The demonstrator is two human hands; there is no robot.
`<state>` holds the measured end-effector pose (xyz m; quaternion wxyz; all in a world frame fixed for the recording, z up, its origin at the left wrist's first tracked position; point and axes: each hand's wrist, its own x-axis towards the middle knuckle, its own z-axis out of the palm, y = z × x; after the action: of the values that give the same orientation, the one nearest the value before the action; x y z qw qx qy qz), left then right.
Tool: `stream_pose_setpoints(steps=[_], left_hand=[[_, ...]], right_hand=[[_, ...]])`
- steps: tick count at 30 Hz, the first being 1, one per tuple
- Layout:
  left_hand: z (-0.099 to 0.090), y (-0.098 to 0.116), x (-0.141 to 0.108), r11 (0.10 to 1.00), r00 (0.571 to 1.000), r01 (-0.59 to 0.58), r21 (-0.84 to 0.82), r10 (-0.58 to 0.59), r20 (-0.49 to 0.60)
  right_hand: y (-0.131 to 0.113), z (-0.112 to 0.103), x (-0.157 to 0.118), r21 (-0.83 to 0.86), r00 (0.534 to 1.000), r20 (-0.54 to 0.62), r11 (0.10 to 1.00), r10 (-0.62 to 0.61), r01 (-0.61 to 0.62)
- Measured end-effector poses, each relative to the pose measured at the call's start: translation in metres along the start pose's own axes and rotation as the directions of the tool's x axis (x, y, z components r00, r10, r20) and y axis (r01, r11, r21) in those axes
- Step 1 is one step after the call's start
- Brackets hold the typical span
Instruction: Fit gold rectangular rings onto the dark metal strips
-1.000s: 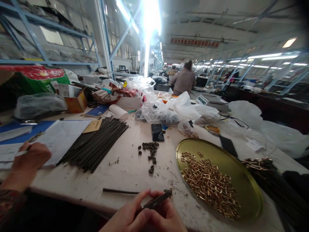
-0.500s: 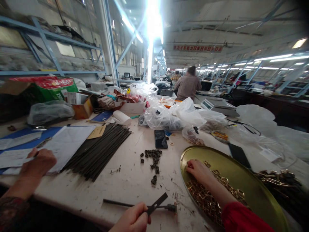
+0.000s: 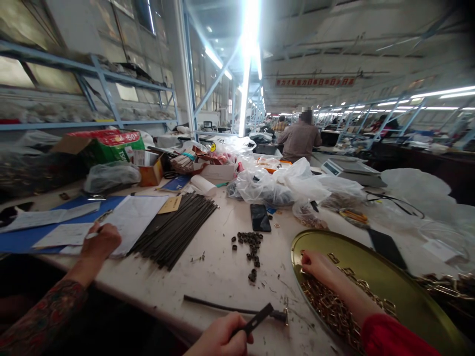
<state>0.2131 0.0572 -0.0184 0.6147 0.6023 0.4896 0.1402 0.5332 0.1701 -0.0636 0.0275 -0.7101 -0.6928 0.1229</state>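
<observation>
One flat, dark strip (image 3: pixel 260 317) with a slot is pinched in the left hand (image 3: pixel 222 337), near the front edge of the worktop (image 3: pixel 222 277), beside a thin, dark strap (image 3: pixel 218 305). Inside the left rim of a smooth, rounded, gold-coloured tray (image 3: pixel 374 254), the right hand (image 3: pixel 319 267) is held with fingers curled; whether anything is gripped cannot be told. Shiny, angular metal buckles (image 3: pixel 330 309) are heaped there. Small, dark rings (image 3: pixel 253 242) are scattered mid-worktop.
</observation>
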Motion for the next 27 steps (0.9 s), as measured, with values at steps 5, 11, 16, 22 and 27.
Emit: stream_pose_setpoints(steps=[5,11,16,22,27], left_hand=[[-0.001,0.004,-0.011,0.999,0.999,-0.048,0.012,0.048,-0.024],[0.004,0.007,-0.014,0.996,0.996,-0.088,0.008,0.088,-0.015],[0.005,0.006,-0.014,0.996,0.998,-0.070,0.051,0.070,0.005],[0.000,0.012,-0.012,0.991,0.990,-0.109,0.081,0.116,-0.086],[-0.002,0.024,0.003,0.980,0.962,-0.187,0.066,0.196,-0.190]], right_hand=[[-0.004,-0.008,-0.019,-0.042,1.000,-0.002,0.999,-0.008,0.008],[-0.011,-0.016,-0.028,-0.048,0.997,0.064,0.998,0.046,-0.043],[-0.016,-0.011,-0.025,0.081,0.994,0.057,0.992,0.092,-0.097],[-0.039,-0.016,-0.043,0.442,0.997,-0.055,0.897,0.059,-0.028],[-0.104,-0.005,-0.092,0.909,0.998,0.050,0.415,-0.046,-0.027]])
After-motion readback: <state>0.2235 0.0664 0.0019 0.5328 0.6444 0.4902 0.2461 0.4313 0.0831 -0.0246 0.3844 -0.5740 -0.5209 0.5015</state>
